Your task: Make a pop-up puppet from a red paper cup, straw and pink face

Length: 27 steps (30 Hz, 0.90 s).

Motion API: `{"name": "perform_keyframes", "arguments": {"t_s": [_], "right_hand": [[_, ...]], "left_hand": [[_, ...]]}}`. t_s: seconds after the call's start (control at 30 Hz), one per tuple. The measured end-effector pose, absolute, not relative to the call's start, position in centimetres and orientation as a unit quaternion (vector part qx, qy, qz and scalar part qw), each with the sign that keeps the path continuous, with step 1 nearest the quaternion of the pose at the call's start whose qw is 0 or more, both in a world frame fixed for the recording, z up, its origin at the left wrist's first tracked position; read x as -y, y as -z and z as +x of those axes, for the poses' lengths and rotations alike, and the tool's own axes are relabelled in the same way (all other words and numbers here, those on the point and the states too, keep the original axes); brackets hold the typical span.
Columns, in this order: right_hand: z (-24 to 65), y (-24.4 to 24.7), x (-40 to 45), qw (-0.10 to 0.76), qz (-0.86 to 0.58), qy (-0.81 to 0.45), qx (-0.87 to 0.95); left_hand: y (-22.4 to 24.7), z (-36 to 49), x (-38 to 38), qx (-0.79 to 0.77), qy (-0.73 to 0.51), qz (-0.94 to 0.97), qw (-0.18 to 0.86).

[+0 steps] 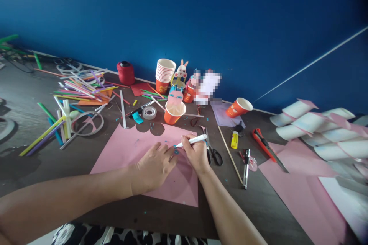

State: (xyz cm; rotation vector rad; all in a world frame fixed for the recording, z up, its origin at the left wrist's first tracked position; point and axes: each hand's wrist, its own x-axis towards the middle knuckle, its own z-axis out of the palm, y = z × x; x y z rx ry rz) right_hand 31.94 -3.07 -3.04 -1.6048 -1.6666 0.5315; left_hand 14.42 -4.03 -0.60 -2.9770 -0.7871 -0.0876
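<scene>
My right hand (197, 157) grips a white marker pen (196, 139), its tip pointing left toward small blue paper bits (176, 152). Palm down, my left hand (153, 168) lies on a pink paper sheet (115, 155), with its fingertips beside those bits. Round scallops are cut from the sheet's far edge. Just beyond it stands an orange paper cup (171, 118) with a pink, blue-eared cutout face (175, 97) at its rim. Black-handled scissors (217, 157) lie right of my right hand, partly hidden by it.
Loose coloured sticks (83, 88) and a clear tape roll (149, 113) lie to the left. Stacked cups (166, 72) stand near the blue wall. Rightward are a tilted cup (240, 108), a red utility knife (264, 145) with its blade out, a wooden stick (230, 155) and paper rolls (304, 124).
</scene>
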Motion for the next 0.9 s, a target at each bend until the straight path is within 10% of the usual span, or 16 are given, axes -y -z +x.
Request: {"name": "perform_keyframes", "arguments": {"t_s": [0.9], "right_hand": [[31.95, 2.62, 3.57, 0.401, -0.618, -0.225, 0.638]], "left_hand": [[0.5, 14.25, 4.14, 0.264, 0.052, -0.963, 0.002]]}}
